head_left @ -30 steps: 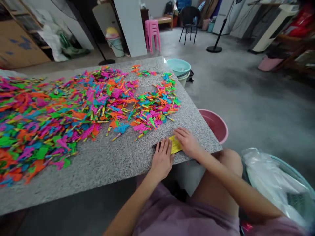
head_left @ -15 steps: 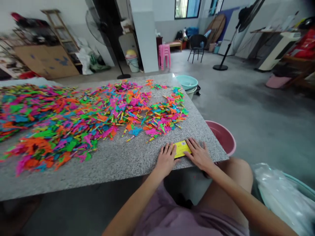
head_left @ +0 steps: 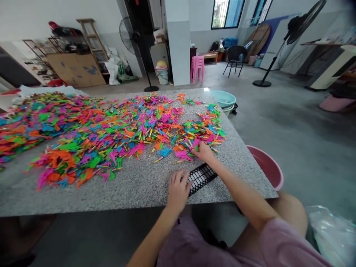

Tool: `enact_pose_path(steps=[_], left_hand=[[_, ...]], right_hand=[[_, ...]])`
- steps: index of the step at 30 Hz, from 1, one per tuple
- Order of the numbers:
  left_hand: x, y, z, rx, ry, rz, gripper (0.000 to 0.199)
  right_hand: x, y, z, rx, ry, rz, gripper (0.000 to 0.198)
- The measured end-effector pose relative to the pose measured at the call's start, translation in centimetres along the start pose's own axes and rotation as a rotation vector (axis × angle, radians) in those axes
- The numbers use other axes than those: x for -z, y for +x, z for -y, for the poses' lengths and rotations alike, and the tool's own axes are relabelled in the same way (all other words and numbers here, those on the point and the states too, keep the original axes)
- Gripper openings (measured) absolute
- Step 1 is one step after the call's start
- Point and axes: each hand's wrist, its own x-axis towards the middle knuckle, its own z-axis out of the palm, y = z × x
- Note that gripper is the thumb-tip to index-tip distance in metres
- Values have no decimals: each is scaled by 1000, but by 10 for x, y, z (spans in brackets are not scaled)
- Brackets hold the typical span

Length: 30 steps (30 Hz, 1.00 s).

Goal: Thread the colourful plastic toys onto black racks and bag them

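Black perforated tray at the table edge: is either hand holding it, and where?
Left hand presses flat on the black perforated plastic tray's near-left end, no clear grip. Right hand is off it, in the colourful pieces.

Two hands are at work: the left hand (head_left: 178, 189) and the right hand (head_left: 203, 151). One black perforated tray (head_left: 201, 177) lies on the one granite tabletop (head_left: 133, 185). The bright plastic pieces (head_left: 111, 129) are too many to count. Beside the tabletop stand one pink basin (head_left: 268, 167) and one teal basin (head_left: 223, 98). Farther back are two standing fans, one pink stool (head_left: 197, 66) and one black chair (head_left: 235, 59).
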Motion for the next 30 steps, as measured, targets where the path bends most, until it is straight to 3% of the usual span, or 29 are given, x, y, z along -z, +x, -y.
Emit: enact_pose_path(steps=[4,6,9,12,15,17,19,21,24,26,28,30], left_hand=[[-21,-37,-28,-86,-14,-16,50],[-28,-40,-30,-141,-19,-12,54],[-33,-33,-23,-223,-12,-3,58],[-33,-29,-20,-257,24,-7,61],[-35,-34,-24,-255,55,-22,58],[-37,-39,-30,-238,65,-29,54],[-41,-43,-38,-215,69,-29,52],[-45,-44,-47,-194,68,-22,55],[-51,-44,-63,-149,64,-14,67],[-57,-45,-70,-126,63,-11,75],[-66,-47,-73,-123,64,-12,76],[-76,-50,-73,-137,66,-15,70]], right_hand=[[6,-20,-34,89,-95,66,31],[16,-22,-47,183,-253,5,28],[23,-6,-48,542,-489,-92,29],[16,16,-33,973,-610,-12,37],[9,29,-19,1183,-642,68,31],[16,34,-19,1223,-621,134,27],[33,36,-28,1170,-556,170,26],[51,32,-45,1026,-424,109,24],[57,1,-66,635,-87,-181,15],[40,-36,-66,353,208,-231,25],[10,-79,-54,173,534,11,32],[-22,-118,-33,104,809,206,30]])
